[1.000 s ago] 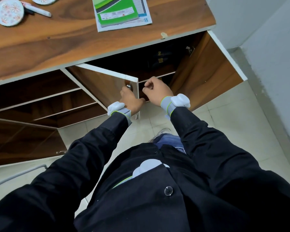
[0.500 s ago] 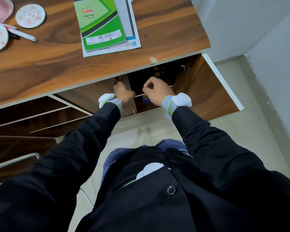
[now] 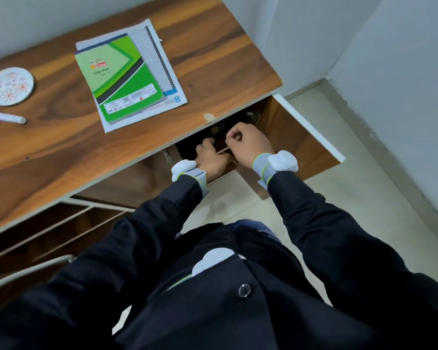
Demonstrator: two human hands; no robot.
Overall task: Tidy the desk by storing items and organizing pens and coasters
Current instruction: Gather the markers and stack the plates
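Observation:
A green slip pad [image 3: 119, 77] lies on a white printed sheet [image 3: 172, 97] on the wooden desk [image 3: 213, 59]. A round floral coaster [image 3: 9, 86] and a white pen [image 3: 7, 117] sit at the desk's left edge. Under the desk's right end is a dark cabinet opening [image 3: 187, 145]. My left hand [image 3: 210, 157] reaches over the edge of the left cabinet door [image 3: 137, 178] into that opening, its fingertips lost in the dark. My right hand [image 3: 248, 145] hovers in front of the opening with fingers curled into a fist, and nothing shows in it.
The right cabinet door [image 3: 301, 147] stands wide open toward the grey wall [image 3: 390, 97]. Open wooden shelves [image 3: 36, 236] run under the desk on the left. A white chair rail [image 3: 23, 274] is at lower left. Pale floor tiles [image 3: 339, 198] lie below.
The left cabinet door has swung inward toward shut. My left hand has gone from the door's knob into the cabinet opening. My right hand stayed near the opening, still curled.

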